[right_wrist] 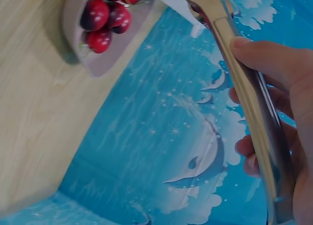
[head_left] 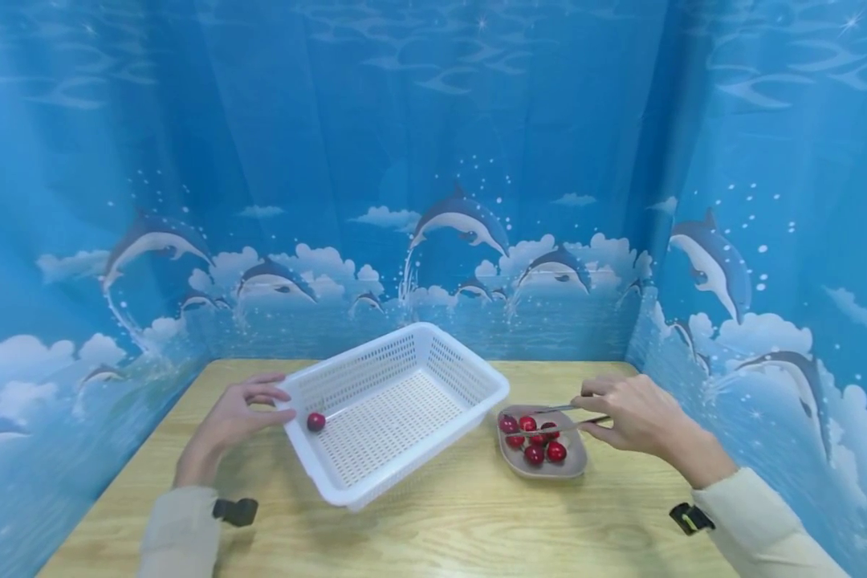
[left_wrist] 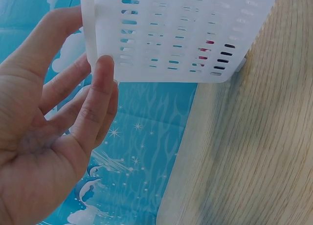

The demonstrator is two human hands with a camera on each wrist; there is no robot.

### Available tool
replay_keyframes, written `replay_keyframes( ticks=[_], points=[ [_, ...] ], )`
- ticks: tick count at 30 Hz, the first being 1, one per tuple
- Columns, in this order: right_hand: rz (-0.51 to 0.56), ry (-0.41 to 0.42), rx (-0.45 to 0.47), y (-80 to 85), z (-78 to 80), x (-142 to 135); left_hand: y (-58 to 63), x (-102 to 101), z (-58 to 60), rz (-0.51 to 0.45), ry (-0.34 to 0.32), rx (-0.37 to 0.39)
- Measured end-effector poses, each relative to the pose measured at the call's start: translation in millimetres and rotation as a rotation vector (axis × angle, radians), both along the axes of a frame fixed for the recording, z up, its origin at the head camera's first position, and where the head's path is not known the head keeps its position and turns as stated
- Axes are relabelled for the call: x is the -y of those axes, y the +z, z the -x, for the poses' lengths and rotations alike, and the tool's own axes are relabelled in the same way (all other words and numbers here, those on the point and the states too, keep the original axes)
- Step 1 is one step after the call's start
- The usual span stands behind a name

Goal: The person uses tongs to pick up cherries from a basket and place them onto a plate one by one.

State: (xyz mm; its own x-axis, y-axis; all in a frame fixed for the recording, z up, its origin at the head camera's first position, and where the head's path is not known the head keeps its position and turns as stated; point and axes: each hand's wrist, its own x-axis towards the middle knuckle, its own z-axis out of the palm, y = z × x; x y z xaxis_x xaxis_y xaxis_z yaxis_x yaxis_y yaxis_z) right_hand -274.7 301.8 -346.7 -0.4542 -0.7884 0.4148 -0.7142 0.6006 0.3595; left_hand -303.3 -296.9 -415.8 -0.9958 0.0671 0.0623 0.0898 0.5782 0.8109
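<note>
My left hand [head_left: 233,416] pinches the left rim of a white perforated plastic basket [head_left: 397,417], with a single dark red cherry [head_left: 316,421] at that end inside. In my right hand [head_left: 639,413] is a pair of metal tongs [right_wrist: 250,95], thumb on one arm and fingers curled round the other. The tongs' tips reach over a small beige dish [head_left: 578,466] holding several red cherries [head_left: 535,455]. One cherry [head_left: 508,424] at the dish's left side lies between the tips in the head view; cannot tell if they squeeze it.
Basket and dish stand side by side on a light wood-grain table [head_left: 477,522], the dish to the right. A blue curtain [head_left: 433,160] printed with dolphins and clouds encloses the back and both sides. Black straps [head_left: 235,511] sit at both sleeve cuffs.
</note>
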Motion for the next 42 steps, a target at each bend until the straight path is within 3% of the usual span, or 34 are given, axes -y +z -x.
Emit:
replay_keyframes(
  ticks=[7,19,31,42],
  points=[
    [-0.050,-0.047,0.103,-11.9,0.1,-3.9,-1.0,-0.2,-0.6,0.005,0.001,0.000],
    [-0.123,-0.109,0.170,-17.2,0.2,1.2,-1.1,0.3,-0.5,0.002,-0.001,-0.015],
    [-0.116,-0.137,0.135,-17.5,0.6,3.1,0.9,-0.7,-3.2,0.015,-0.004,-0.008],
    [-0.050,-0.043,0.051,0.6,-4.3,2.3,0.4,-1.1,-1.2,-0.001,0.006,0.013]
  ],
)
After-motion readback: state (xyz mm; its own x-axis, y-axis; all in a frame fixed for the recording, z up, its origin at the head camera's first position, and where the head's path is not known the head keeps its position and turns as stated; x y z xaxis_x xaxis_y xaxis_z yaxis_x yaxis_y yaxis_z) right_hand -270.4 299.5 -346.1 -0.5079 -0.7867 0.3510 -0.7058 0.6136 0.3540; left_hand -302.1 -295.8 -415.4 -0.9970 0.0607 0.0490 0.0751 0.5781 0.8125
